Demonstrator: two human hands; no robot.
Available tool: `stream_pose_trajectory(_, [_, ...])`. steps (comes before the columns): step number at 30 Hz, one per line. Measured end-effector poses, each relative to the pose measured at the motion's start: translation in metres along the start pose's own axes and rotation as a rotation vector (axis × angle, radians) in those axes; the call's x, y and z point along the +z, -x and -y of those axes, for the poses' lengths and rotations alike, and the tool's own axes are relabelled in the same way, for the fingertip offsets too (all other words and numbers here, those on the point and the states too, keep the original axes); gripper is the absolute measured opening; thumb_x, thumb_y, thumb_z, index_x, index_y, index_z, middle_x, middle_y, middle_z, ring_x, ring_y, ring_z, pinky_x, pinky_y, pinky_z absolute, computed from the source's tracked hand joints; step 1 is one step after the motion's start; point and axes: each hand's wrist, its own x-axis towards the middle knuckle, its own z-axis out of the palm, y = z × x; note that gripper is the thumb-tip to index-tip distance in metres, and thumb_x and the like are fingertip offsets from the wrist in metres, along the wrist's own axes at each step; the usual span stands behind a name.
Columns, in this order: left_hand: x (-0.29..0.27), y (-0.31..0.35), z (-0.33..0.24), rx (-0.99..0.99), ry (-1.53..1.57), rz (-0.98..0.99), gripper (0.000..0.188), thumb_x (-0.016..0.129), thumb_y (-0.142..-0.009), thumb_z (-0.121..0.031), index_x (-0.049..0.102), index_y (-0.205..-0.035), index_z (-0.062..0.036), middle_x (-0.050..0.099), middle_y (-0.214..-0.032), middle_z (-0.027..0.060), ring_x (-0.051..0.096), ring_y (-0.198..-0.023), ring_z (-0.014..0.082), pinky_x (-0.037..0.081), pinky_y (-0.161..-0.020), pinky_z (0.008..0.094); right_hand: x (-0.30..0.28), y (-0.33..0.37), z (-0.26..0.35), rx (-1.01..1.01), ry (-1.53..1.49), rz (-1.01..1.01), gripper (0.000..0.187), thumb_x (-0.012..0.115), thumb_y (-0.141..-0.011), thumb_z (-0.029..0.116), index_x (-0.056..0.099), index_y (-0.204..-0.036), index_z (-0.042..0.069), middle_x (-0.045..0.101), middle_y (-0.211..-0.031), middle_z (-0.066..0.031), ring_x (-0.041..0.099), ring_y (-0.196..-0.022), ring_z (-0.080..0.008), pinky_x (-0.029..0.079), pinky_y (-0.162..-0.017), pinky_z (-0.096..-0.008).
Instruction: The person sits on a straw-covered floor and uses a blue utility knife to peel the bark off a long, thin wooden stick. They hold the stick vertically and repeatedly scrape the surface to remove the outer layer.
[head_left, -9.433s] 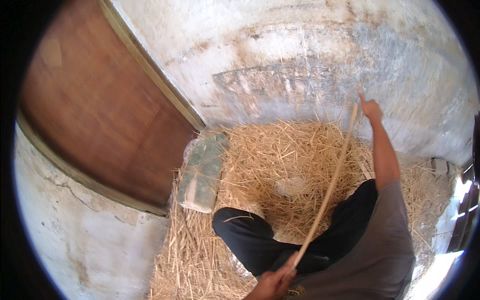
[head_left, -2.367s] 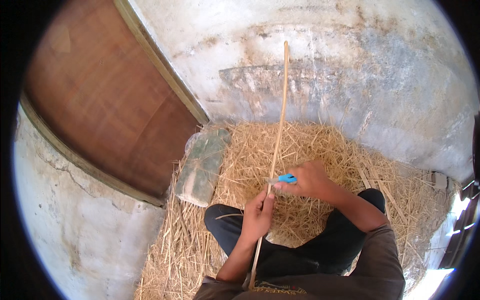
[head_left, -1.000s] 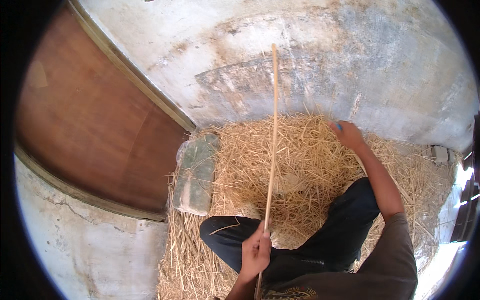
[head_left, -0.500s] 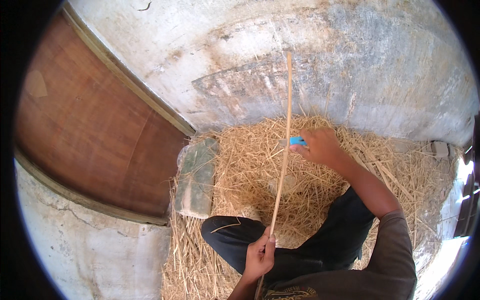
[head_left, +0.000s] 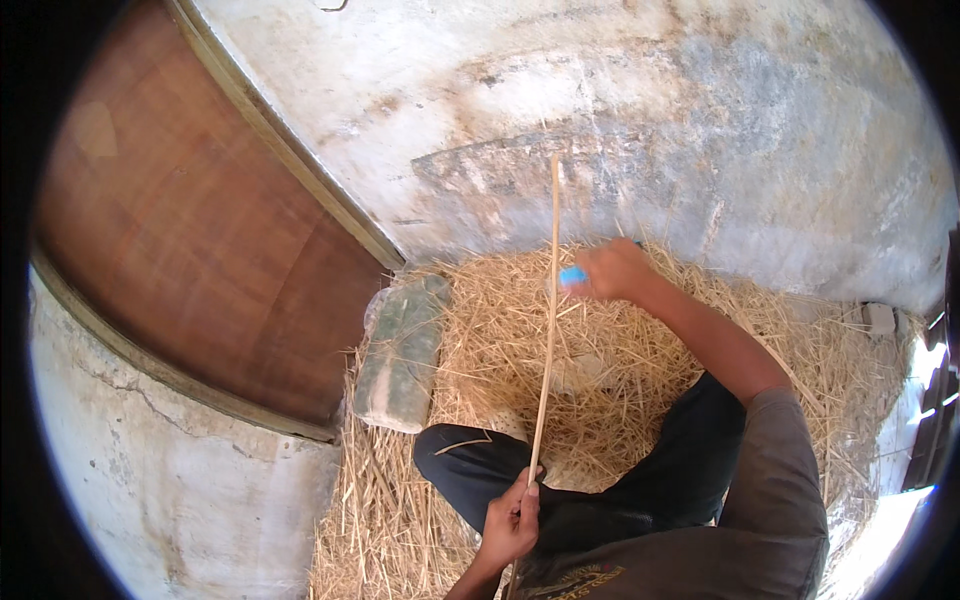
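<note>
Blue tool (head_left: 572, 276), tip blurred, in clenched right hand (head_left: 614, 270); left hand (head_left: 511, 522) closed round stick (head_left: 549, 345), lower end unseen.

We see small yellowish printed lettering (head_left: 588, 580) across the dark brown fabric shirt (head_left: 715, 560), but cannot read it reliably.
</note>
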Motion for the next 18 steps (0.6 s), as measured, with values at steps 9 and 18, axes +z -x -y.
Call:
stream_pose_trajectory(9, [-0.01, 0.044, 0.021, -0.009, -0.145, 0.013, 0.04, 0.045, -0.099, -0.03, 0.057, -0.125, -0.0022, 0.049, -0.063, 0.0001, 0.044, -0.06, 0.0082, 0.041, -0.055, 0.0261, -0.003, -0.041, -0.073, 0.063, 0.181, -0.05, 0.072, 0.034, -0.085, 0.074, 0.061, -0.077, 0.007, 0.055, -0.051, -0.0095, 0.055, -0.044, -0.0289, 0.041, -0.042, -0.0421])
stream_pose_trajectory(18, [-0.013, 0.041, 0.035, 0.151, -0.079, -0.106, 0.04, 0.045, -0.099, -0.031, 0.057, -0.126, -0.0042, 0.047, -0.068, -0.005, 0.044, -0.064, 0.0061, 0.037, -0.057, 0.0228, 0.003, -0.067, -0.075, 0.161, 0.174, 0.034, 0.078, 0.028, -0.088, 0.074, 0.061, -0.077, 0.004, 0.051, -0.048, -0.0094, 0.052, -0.044, -0.0239, 0.042, -0.046, -0.0394])
